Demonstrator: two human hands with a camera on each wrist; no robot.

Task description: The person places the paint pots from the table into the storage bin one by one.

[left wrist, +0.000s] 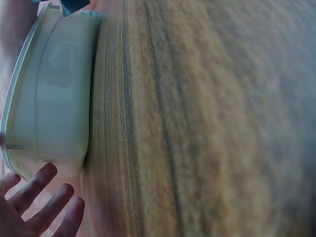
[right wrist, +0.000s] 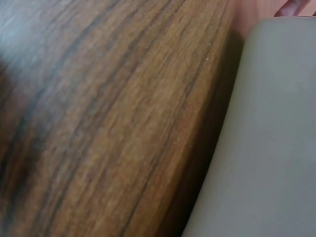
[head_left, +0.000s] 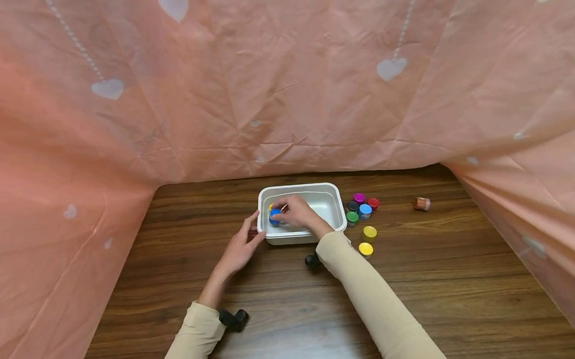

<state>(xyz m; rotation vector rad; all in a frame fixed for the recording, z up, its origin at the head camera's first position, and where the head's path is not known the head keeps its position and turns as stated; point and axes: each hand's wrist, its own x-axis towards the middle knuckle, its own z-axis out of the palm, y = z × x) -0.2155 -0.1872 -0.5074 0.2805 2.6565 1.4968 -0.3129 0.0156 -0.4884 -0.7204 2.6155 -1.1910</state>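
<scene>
The right hand point(head_left: 296, 211) pinched a blue jar point(head_left: 274, 219) inside the left end of a white tub point(head_left: 290, 238), just beside a yellow jar point(head_left: 271, 207); whether the blue jar touched the bottom could not be told. The left hand point(head_left: 240, 251), fingers spread and gripping nothing, was at the tub's left end. The right forearm crossed the near rim, hiding part of it. Just right of the tub, 5 jars stood grouped: purple point(head_left: 359, 198), black point(head_left: 352, 206), red point(head_left: 373, 203), light blue point(head_left: 364, 212) and green point(head_left: 352, 218). Nearer the person were 2 yellow-lidded jars point(head_left: 365, 249), and well apart to the right 1 brownish jar point(head_left: 421, 204) lay sideways. Pink cloth point(head_left: 283, 93) hung behind the wooden table point(head_left: 276, 337).
</scene>
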